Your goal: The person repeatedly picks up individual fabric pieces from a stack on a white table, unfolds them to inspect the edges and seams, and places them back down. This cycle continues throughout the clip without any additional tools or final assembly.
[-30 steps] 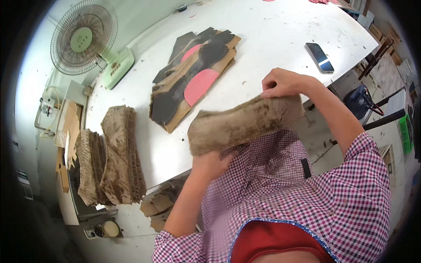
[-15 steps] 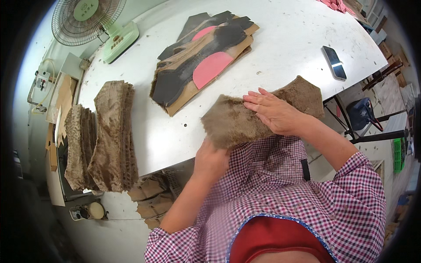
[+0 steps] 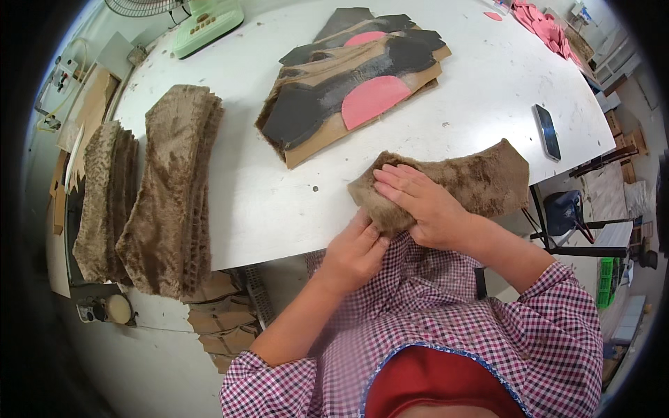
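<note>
A brown plush fabric piece (image 3: pixel 481 177), cut wide at both ends, lies pile side up along the front edge of the white table (image 3: pixel 272 216). My right hand (image 3: pixel 425 205) rests flat on its left part with the fingers stretched out. At the near left corner of the piece, my left hand (image 3: pixel 357 252) pinches its edge between thumb and fingers. Farther back lies a stack of black-and-tan shaped pieces (image 3: pixel 306 111); a pink half-round patch (image 3: pixel 375 99) is on the top one.
Two stacks of brown plush pieces, a taller one (image 3: pixel 164 188) and a smaller one (image 3: pixel 101 202), stand at the left. A phone (image 3: pixel 547 132) lies near the right edge. Pink fabric pieces (image 3: pixel 543 31) and a green fan base (image 3: pixel 208 28) are at the back.
The left end of the plush piece has bunched up under my right hand. My left hand has moved up and right along its edge. The whole view has shifted somewhat.
</note>
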The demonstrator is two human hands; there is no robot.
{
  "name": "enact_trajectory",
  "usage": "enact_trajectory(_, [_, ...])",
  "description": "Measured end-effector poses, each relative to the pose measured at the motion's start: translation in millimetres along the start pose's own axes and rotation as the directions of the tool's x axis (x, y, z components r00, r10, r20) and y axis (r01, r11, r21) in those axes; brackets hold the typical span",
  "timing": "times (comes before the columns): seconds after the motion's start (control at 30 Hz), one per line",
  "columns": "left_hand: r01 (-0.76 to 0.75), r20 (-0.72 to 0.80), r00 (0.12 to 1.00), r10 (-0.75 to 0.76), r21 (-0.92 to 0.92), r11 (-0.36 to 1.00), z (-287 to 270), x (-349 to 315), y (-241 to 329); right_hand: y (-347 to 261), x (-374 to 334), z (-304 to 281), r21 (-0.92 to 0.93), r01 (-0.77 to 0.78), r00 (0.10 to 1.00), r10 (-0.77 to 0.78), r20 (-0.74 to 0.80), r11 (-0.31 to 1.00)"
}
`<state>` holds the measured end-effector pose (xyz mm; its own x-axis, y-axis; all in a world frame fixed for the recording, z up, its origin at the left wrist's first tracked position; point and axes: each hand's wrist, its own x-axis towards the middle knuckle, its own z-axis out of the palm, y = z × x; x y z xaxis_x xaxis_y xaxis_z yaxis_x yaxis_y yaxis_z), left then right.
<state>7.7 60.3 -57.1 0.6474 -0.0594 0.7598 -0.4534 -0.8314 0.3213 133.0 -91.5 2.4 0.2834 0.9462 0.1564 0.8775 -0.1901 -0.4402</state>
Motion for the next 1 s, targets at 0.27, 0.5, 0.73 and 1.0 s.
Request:
enact_trajectory(0.27, [-0.030,-0.006,1.000,0.029,-0.073,0.997,-3,-4,-2,-8,0,-3,-0.083,0.052,0.998,-0.048,0.044,0.995])
enact_trajectory(0.5, [0.055,-0.263,0.953,-0.150,-0.339,0.939,-44,23,3,-15,1,7,-0.151,0.026,0.999,-0.021,0.033,0.988])
enact_trajectory(0.73, [0.718,0.414,0.684,-0.600,-0.528,0.454,1,83,-20,-16,6,-3,0.213,0.021,0.999,-0.028,0.028,0.977])
enact_trajectory(1.0, [0.175,0.589,0.762,-0.270,0.214,0.961,16,79,-7,37,-66,-35,-0.206,-0.190,0.979,0.202,0.036,0.960])
